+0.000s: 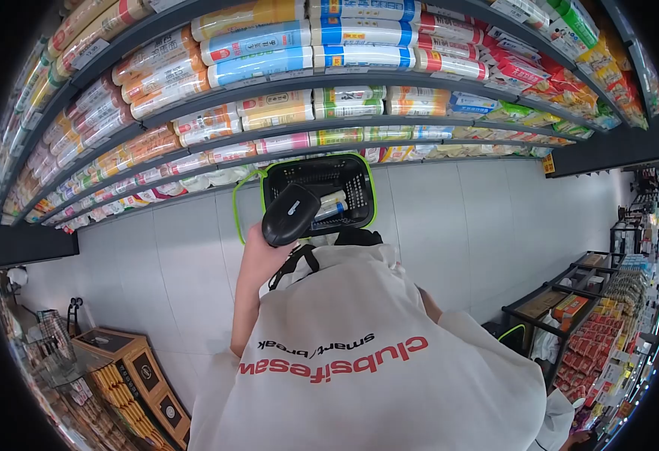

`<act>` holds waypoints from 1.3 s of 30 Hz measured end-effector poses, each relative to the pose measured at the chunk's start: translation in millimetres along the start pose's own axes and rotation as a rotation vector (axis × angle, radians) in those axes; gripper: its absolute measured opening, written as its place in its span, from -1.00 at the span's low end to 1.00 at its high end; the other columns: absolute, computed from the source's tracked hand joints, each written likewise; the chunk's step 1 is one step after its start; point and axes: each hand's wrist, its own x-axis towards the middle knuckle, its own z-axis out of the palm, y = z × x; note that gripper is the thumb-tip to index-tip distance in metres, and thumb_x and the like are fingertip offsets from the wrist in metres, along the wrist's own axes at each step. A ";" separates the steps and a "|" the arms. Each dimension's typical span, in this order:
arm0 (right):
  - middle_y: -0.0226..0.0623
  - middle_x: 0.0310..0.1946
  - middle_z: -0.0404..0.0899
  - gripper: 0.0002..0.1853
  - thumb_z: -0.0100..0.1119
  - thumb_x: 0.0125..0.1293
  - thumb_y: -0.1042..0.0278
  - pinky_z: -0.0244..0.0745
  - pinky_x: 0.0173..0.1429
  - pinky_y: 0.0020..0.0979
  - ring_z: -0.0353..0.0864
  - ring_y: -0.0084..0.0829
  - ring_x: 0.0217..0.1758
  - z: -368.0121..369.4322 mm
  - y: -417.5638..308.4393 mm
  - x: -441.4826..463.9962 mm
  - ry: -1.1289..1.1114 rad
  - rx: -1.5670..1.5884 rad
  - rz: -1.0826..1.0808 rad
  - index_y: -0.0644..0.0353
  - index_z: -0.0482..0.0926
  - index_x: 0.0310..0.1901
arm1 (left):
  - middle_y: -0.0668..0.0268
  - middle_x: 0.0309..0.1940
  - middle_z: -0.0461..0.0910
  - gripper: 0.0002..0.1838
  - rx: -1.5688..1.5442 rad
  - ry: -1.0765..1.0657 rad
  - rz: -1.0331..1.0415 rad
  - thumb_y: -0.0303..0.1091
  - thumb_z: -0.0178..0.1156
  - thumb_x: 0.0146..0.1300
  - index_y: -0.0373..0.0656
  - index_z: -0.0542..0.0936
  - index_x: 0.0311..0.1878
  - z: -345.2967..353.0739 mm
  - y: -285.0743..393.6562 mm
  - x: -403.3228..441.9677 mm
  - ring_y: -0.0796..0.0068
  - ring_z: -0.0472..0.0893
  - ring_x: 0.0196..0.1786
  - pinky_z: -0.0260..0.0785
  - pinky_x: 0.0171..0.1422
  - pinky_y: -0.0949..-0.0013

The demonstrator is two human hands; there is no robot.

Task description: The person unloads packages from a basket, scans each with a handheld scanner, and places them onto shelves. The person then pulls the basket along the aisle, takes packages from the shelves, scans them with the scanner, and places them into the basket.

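A: Far left of the work, what's there?
B: Thin bright-green plastic handle [236, 207], looping out past the basket's left side. Nothing seen gripping it.

A: Next, the left hand [265, 254]?
B: Arm reaching forward. Glossy black oval device [292, 215] hides most of the hand; held or strapped on, can't tell. Finger spread can't be told either.

A: Step in hand?
B: My reading: working at the basket, left arm out toward its near-left corner. Any reach inside would call for clearing the near rim and turning the device off the contents.

A: The basket itself?
B: Black perforated plastic basket with bright-green rim [372, 197]. Appears to stand on the pale grey tiles [438, 203], before the dark-edged shelves. Inside: cylindrical cream and blue-and-white wrapped packages [331, 210], lying down, partly behind the device.

A: Right hand?
B: Out of sight. Only the forearm [429, 304] shows beside the white shirt [389, 398]; opening and hold unknown.

A: Farther right?
B: Orange cardboard box [570, 307] on a black-framed rack, contents unclear.
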 end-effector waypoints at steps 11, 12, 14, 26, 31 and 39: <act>-0.15 -0.15 0.61 -0.27 0.49 -0.02 0.20 0.60 -0.10 -0.31 0.66 -0.34 -0.17 -39.1 -176.6 -70.6 0.154 0.038 -0.638 0.44 0.40 0.13 | 0.40 -0.49 0.60 -0.81 -0.005 0.371 -0.145 -0.38 0.41 0.17 -0.28 0.65 -0.24 -24.7 -39.5 -49.7 0.67 0.51 -0.43 0.35 -0.32 0.48; -0.15 -0.11 0.60 -0.24 0.49 -0.02 0.21 0.58 -0.01 -0.31 0.65 -0.35 -0.08 -41.9 -196.2 -70.8 0.138 0.047 -0.733 0.41 0.37 0.17 | 0.41 -0.51 0.59 -0.80 -0.048 0.348 -0.194 -0.36 0.41 0.16 -0.28 0.65 -0.26 -27.6 -38.9 -49.7 0.66 0.51 -0.44 0.35 -0.32 0.47; -0.15 -0.12 0.61 -0.20 0.51 -0.05 0.23 0.52 0.10 -0.32 0.63 -0.31 -0.01 -38.6 -246.5 -127.0 0.195 -0.065 -0.953 0.36 0.35 0.21 | 0.40 -0.51 0.59 -0.80 -0.024 0.347 -0.215 -0.36 0.40 0.16 -0.28 0.65 -0.26 -28.7 -35.8 -49.3 0.65 0.52 -0.43 0.35 -0.31 0.47; -0.17 0.00 0.60 -0.29 0.36 -0.08 0.41 0.52 0.15 -0.15 0.60 -0.09 0.06 -133.4 -417.3 -360.1 1.069 -1.032 -1.588 -0.01 0.45 0.23 | 0.38 -0.44 0.62 -0.81 -0.017 0.325 -0.105 -0.46 0.34 0.18 -0.34 0.64 -0.18 -11.6 -20.6 -33.7 0.66 0.48 -0.34 0.39 -0.19 0.46; -0.19 0.14 0.55 -0.27 0.36 -0.04 0.38 0.26 0.38 -0.02 0.50 -0.16 0.25 -196.8 -510.6 -346.6 1.251 -1.192 -1.555 -0.08 0.44 0.28 | 0.40 -0.50 0.59 -0.84 -0.033 0.372 -0.139 -0.45 0.34 0.18 -0.33 0.63 -0.22 -10.8 -26.6 -41.6 0.67 0.48 -0.41 0.37 -0.28 0.46; -0.15 0.33 0.40 -0.11 0.40 -0.04 0.12 0.01 0.55 0.04 0.29 -0.02 0.44 -218.8 -607.4 -230.3 1.308 -1.062 -1.328 -0.44 0.29 0.42 | 0.45 -0.66 0.47 -0.83 0.009 0.532 -0.202 -0.40 0.36 0.19 -0.28 0.59 -0.36 2.8 -4.5 -60.0 0.70 0.40 -0.64 0.19 -0.58 0.47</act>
